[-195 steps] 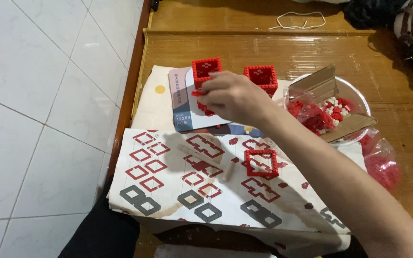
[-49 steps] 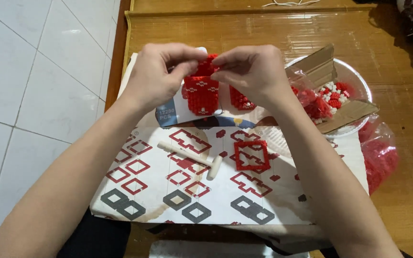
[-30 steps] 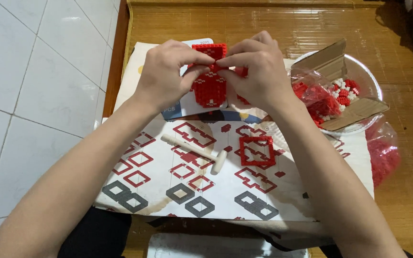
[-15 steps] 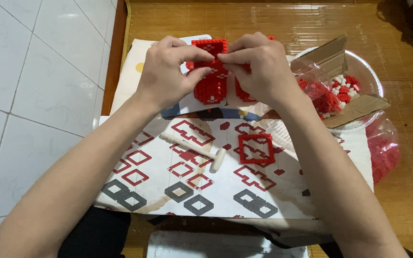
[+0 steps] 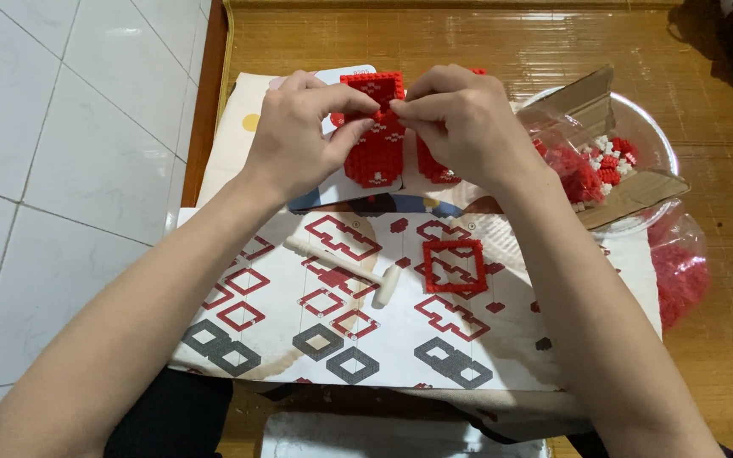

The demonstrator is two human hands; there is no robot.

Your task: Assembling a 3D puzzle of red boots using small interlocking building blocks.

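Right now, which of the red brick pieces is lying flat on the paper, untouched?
The open square frame on the instruction sheet, right of the small white hammer. The other red build is held up in both hands.

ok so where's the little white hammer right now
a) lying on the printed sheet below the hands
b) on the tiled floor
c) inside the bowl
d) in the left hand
a, the white hammer lies loose on the printed sheet, while the left hand and right hand are both up on the red brick piece.
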